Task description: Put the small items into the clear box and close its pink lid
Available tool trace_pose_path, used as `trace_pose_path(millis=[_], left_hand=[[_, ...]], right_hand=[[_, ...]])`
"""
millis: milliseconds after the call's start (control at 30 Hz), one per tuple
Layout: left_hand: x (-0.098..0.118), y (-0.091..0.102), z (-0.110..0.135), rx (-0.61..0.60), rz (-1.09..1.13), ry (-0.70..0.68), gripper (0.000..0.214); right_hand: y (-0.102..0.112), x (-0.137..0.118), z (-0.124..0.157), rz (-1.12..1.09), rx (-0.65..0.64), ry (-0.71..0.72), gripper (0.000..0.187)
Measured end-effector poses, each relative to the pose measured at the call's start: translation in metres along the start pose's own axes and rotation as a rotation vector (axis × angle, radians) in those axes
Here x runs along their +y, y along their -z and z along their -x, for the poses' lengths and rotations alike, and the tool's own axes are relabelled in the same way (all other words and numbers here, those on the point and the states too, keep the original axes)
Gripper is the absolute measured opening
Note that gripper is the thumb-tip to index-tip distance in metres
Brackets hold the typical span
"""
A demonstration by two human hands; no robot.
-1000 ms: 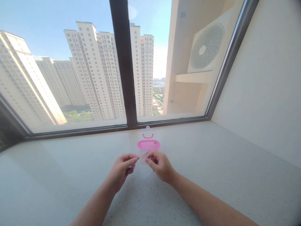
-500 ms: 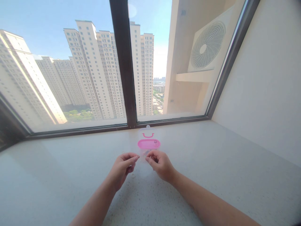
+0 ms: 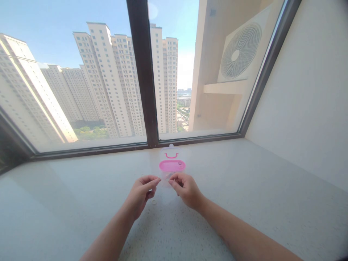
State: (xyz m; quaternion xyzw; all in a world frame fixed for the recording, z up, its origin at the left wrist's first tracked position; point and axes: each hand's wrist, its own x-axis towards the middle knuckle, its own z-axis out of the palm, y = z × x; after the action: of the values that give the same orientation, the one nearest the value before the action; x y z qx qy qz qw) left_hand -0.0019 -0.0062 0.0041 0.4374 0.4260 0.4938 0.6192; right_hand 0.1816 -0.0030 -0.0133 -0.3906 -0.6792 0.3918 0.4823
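My left hand is closed in a pinch, thumb against forefinger, above the pale speckled sill. Opposite it, a small gap away, my right hand is pinched in the same way. Whatever sits between either set of fingertips is too small to name. Just beyond the hands stands a clear plastic box with a pink tray at its top and its see-through lid raised behind. A small dark ring-like thing lies at the tray's right end. My fingers partly hide the box's front.
A small round whitish thing lies on the speckled sill beside my left hand. Behind the box runs the dark window frame, and a white wall bounds the right side. Tall buildings stand outside.
Both hands keep almost the same place and pinch. The left fingertips have shifted very slightly; the box and the small round thing stay put.
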Motion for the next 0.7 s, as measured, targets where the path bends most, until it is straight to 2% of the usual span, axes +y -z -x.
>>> trace_pose_path(millis=[700], left_hand=[[-0.0020, 0.0006, 0.0008, 0.006, -0.012, 0.002, 0.025]], right_hand=[[0.0001, 0.0022, -0.0002, 0.017, 0.008, -0.001, 0.016]])
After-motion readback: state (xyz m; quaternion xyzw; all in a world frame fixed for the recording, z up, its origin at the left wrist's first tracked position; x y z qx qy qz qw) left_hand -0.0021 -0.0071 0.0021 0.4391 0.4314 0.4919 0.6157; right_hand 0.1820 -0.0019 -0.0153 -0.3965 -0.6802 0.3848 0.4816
